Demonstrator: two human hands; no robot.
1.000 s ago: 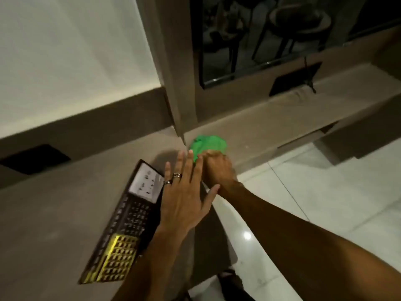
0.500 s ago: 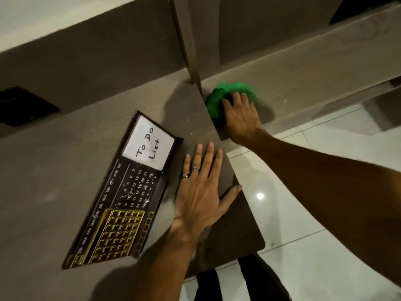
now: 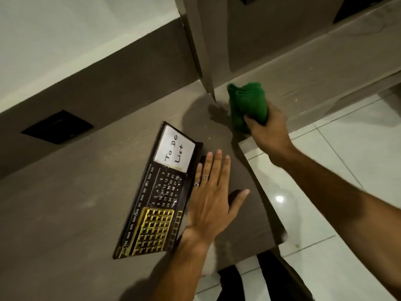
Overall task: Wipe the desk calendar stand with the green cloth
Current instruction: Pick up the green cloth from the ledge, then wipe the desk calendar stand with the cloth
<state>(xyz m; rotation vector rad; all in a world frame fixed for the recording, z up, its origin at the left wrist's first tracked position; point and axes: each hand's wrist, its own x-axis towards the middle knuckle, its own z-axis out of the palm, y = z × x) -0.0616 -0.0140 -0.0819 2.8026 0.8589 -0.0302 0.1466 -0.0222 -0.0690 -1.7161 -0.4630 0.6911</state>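
Head view, looking down on a brown counter (image 3: 65,213) with pale floor tiles (image 3: 347,170) beyond its edge. Task judged barely begun: green cloth (image 3: 247,103) now in hand, but no wiping of the desk calendar stand (image 3: 160,192) shown so far. Lies flat on the counter, that stand, dark with a white "To Do List" panel at its far end, a date grid in the middle and a gold lattice at the near end; no cloth touching it anywhere. Right hand (image 3: 267,129) closed around the bunched cloth, fingers (image 3: 251,121) curled into its lower part, the bundle lifted near the counter's far corner beside the upright panel (image 3: 208,51); cannot tell whether the cloth's lowest fold touches the surface. Well apart from the stand, with bare counter between. Left hand (image 3: 212,192) spread open and flat, palm down, holding nothing, its little-finger side just beside the stand's right edge, seemingly poised to steady it. Left to do: bring the cloth across and rub the stand's face and edges.

Against half a second earlier: cloth then pressed under a flattened right hand, now gathered up in a closed grip. Left hand then lay nearer the counter's edge, now sits closer to the stand. Stand itself in the same place
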